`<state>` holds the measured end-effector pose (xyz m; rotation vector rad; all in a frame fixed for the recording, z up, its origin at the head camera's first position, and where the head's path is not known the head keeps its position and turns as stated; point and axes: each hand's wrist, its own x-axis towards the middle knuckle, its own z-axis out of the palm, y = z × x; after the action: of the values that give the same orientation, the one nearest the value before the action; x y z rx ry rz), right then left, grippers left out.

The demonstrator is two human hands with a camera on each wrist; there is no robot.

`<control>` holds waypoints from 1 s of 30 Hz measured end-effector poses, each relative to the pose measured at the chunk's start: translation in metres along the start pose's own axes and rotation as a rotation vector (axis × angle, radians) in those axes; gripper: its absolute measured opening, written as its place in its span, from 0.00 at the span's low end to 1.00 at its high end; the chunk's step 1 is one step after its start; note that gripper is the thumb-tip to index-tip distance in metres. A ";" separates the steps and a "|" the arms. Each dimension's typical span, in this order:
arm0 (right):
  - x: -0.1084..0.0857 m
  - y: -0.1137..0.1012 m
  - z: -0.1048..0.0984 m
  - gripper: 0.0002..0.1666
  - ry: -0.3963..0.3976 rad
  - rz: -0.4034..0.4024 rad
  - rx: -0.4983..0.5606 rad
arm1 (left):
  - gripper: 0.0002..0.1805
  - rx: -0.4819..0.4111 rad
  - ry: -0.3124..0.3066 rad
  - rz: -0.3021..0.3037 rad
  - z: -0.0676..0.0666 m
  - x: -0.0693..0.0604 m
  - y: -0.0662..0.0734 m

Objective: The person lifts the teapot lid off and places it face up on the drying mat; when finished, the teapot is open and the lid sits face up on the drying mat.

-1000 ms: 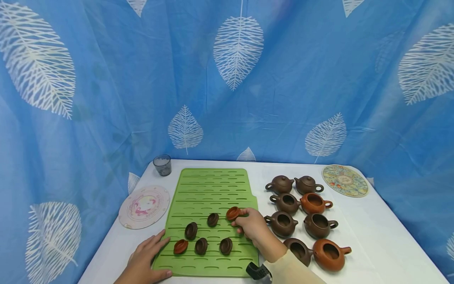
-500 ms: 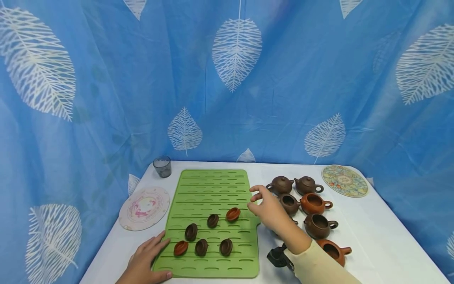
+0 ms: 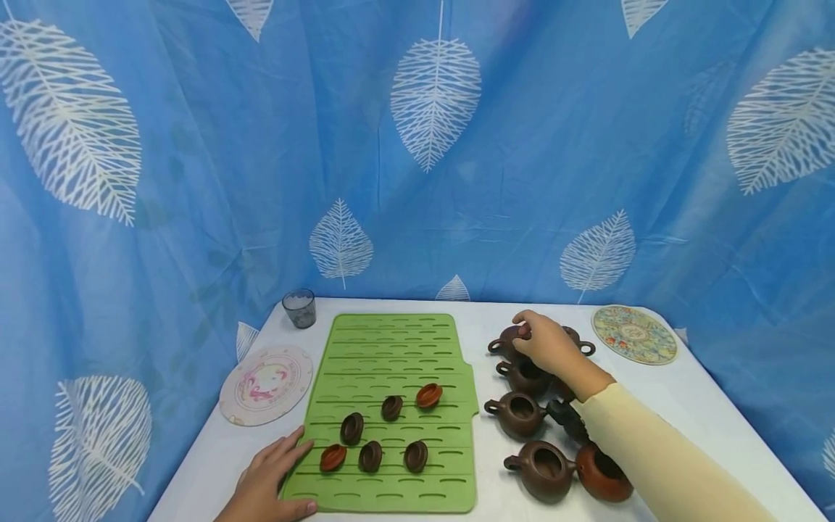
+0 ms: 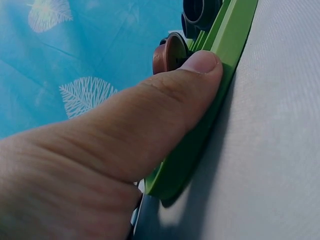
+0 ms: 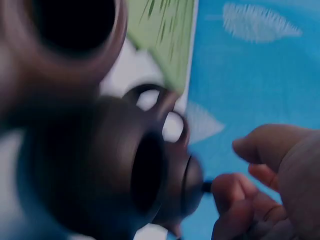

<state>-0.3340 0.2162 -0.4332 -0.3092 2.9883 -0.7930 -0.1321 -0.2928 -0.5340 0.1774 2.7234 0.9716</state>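
Observation:
My left hand [image 3: 267,475] rests on the lower left edge of a green ridged mat [image 3: 391,348], its thumb lying on the rim in the left wrist view. Several dark brown teapot lids [image 3: 370,456] and two reddish ones [image 3: 428,395] lie upside down on that mat. At the back right, my right hand [image 3: 551,348] hovers over a lidded brown teapot [image 3: 501,346]. In the right wrist view, its curved fingertips are close beside the knob [image 5: 207,186] of the lid, with a gap between the fingers. The hand partly hides the teapots behind it.
Lidless teapots [image 3: 520,415] stand in two columns right of the mat, some hidden by the right sleeve [image 3: 646,442]. A grey glass [image 3: 300,308] and a pink-patterned round mat [image 3: 266,384] are on the left. A colourful round mat [image 3: 634,334] lies at the back right.
My right hand has let go of a reddish lid on the mat and moved right and back to the lidded teapot. My left hand has stayed in place.

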 end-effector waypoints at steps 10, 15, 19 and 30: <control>0.016 0.030 0.005 0.29 -0.026 0.068 0.107 | 0.53 0.004 -0.002 0.000 0.001 -0.001 0.001; 0.021 0.034 0.010 0.23 0.007 0.091 0.110 | 0.53 0.001 0.002 -0.003 0.001 -0.001 0.002; 0.021 0.038 0.015 0.18 0.027 0.099 0.139 | 0.53 -0.015 -0.003 -0.007 0.000 -0.002 0.004; 0.019 0.038 0.016 0.16 0.027 0.109 0.188 | 0.52 -0.006 -0.002 0.011 -0.001 -0.002 0.004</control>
<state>-0.3579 0.2367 -0.4651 -0.1289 2.8951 -1.0629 -0.1301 -0.2902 -0.5305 0.1927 2.7199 0.9817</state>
